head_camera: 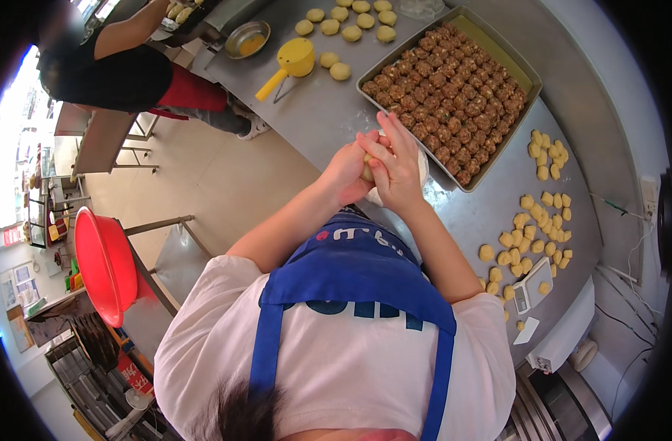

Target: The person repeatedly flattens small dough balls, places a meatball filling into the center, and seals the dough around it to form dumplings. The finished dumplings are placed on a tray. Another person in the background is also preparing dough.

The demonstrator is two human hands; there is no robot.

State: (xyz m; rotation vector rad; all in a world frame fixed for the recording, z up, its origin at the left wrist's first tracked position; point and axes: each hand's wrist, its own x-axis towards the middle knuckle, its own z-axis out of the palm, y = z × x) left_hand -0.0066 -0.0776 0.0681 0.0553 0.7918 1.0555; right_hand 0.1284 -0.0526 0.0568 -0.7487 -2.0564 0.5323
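My left hand (353,168) cups a pale yellow dough ball (368,167) just in front of the blue apron. Over the same ball, my right hand (395,165) closes with its fingers angled across the left ones. Behind both hands is a round white container (423,168), mostly hidden. A metal tray (506,49) holding rows of meatballs (451,99) lies beyond them. Finished-looking round dough balls (352,33) stand at the table's far side. What the dough encloses, if anything, cannot be seen.
Small dough pieces (526,231) lie at the right by a kitchen scale (531,286) and a white scraper (526,331). A yellow ladle-like tool (296,57) and a metal bowl (247,39) stand far left. A red basin (107,267) and another person (110,77) are at left.
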